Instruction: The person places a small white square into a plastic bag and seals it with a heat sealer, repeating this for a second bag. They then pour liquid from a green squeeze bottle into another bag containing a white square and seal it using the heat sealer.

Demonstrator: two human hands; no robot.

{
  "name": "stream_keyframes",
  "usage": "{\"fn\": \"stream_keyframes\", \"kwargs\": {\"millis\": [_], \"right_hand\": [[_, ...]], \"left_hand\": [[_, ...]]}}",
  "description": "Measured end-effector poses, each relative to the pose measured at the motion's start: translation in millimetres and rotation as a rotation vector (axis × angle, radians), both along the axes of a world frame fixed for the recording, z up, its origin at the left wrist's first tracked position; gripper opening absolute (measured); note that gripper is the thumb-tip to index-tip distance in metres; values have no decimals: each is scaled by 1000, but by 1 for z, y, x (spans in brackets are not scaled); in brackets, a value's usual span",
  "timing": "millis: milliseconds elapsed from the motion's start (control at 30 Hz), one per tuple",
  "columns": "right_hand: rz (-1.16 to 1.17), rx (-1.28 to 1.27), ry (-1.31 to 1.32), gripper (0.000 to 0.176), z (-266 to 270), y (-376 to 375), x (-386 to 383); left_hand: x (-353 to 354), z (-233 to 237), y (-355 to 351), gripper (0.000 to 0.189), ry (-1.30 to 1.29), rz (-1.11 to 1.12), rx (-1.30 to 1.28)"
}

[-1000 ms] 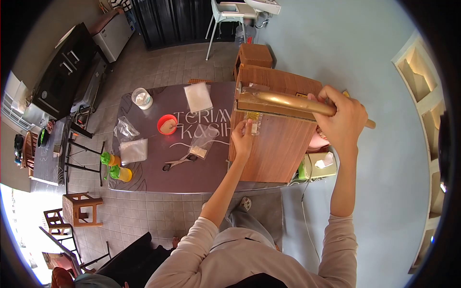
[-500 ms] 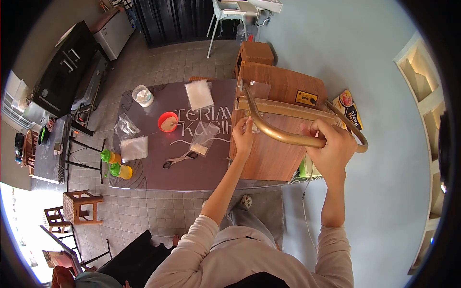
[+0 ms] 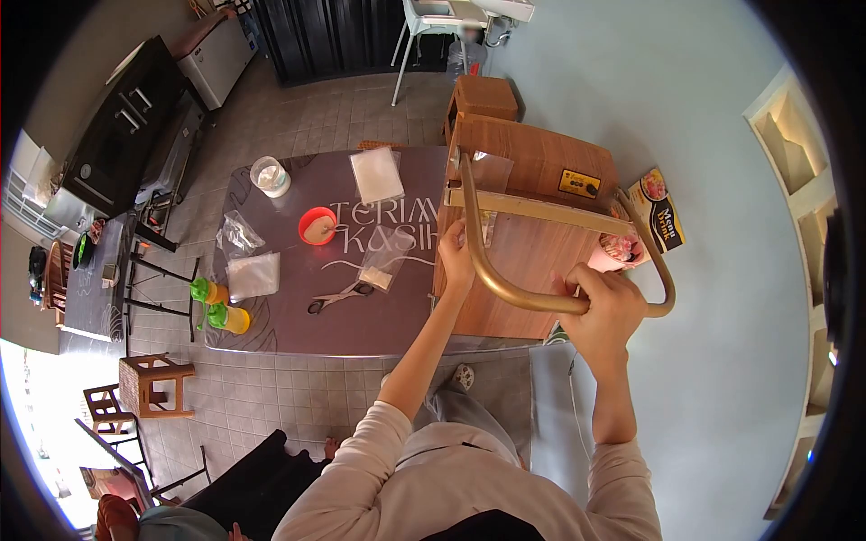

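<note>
My right hand is wrapped round the front bar of a curved brass-coloured handle, which is hinged on a wooden machine with a yellow and black label. My left hand is at the left end of the machine's front bar, its fingers pinching the edge of a small clear bag that lies partly under the bar. The wood panel of the machine shows below both hands.
On the dark table are scissors, a filled bag, a red bowl, a clear tub, stacked plastic bags and green-capped bottles. A pink container and a menu sign stand right.
My right hand has moved the handle down and toward me, a little to the left. The pink container behind it has come into view. My left hand stays nearly in place.
</note>
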State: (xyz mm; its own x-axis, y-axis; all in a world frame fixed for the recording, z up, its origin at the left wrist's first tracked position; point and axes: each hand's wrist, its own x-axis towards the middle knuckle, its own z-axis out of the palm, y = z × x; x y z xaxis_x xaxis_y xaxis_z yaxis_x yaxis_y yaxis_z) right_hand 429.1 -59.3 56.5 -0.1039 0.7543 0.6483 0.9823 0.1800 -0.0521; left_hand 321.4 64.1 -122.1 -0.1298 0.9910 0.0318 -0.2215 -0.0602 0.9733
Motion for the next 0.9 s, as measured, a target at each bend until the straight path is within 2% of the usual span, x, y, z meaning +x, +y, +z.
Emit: {"fn": "stream_keyframes", "kwargs": {"millis": [200, 300, 367, 500, 567, 633, 900], "right_hand": [[-8, -37, 25, 25, -24, -9, -2], [-17, -59, 22, 25, -36, -13, -3], [-26, -72, 25, 24, -42, -15, -4], [-21, -67, 40, 24, -49, -16, -4], [-23, -69, 41, 24, -52, -16, -4], [-23, -52, 34, 31, -55, -15, -4], [-19, -80, 48, 31, -61, -17, -5]], "left_hand": [[3, -8, 1, 17, -54, 18, -3], [4, -17, 5, 18, 6, 3, -43], [8, -25, 8, 22, -46, 29, 21], [11, -32, 11, 23, -104, 25, -17], [12, -31, 10, 27, -63, 52, 14], [12, -31, 11, 30, -57, 46, 8], [14, -23, 9, 41, -41, 79, 43]]}}
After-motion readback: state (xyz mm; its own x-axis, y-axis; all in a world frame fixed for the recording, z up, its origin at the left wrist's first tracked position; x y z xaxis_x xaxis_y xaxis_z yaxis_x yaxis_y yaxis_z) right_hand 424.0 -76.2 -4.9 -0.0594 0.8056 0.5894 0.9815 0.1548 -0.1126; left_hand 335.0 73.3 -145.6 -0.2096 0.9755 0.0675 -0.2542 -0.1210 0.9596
